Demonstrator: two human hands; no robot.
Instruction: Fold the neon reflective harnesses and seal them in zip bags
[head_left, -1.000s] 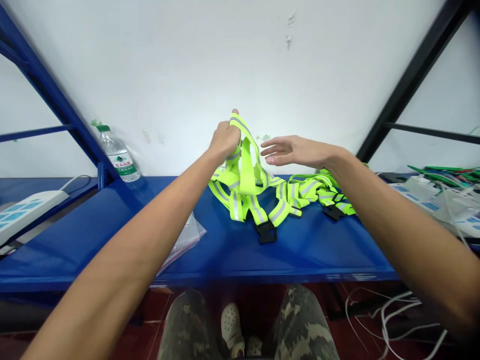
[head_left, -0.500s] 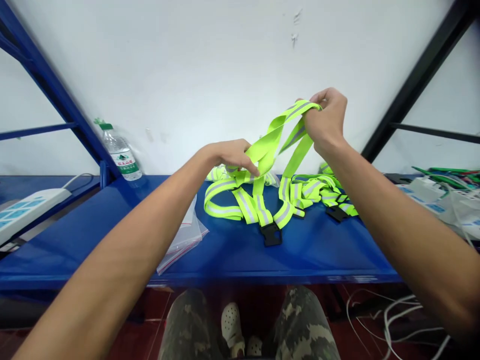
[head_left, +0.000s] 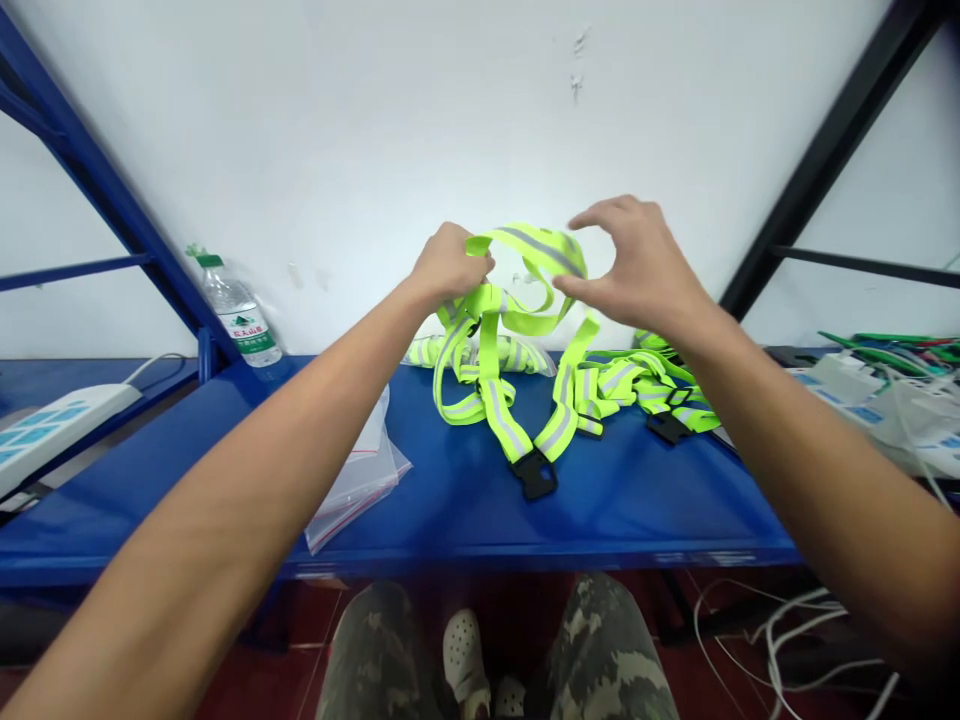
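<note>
A neon-yellow reflective safety harness (head_left: 495,380) with grey stripes hangs from my left hand (head_left: 450,265), which grips its upper strap. My right hand (head_left: 634,265) stands open and curved just right of the raised loop, its thumb close to the strap; I cannot tell whether they touch. A black plastic buckle (head_left: 535,475) at the harness's lower end rests on the blue shelf. A second tangled reflective harness (head_left: 637,388) lies to the right, and a further yellow bundle (head_left: 472,352) lies behind.
The blue metal shelf (head_left: 600,500) holds a water bottle (head_left: 236,315) at the back left and a clear zip bag (head_left: 360,490) in front. White power strips (head_left: 60,435) stand at left, with more (head_left: 855,385) and green-handled items at right. White wall behind; cables below.
My right hand has let go of the strap and now hangs open. My left hand has risen and holds the harness top. The harness has dropped lower and gathered between my hands.
</note>
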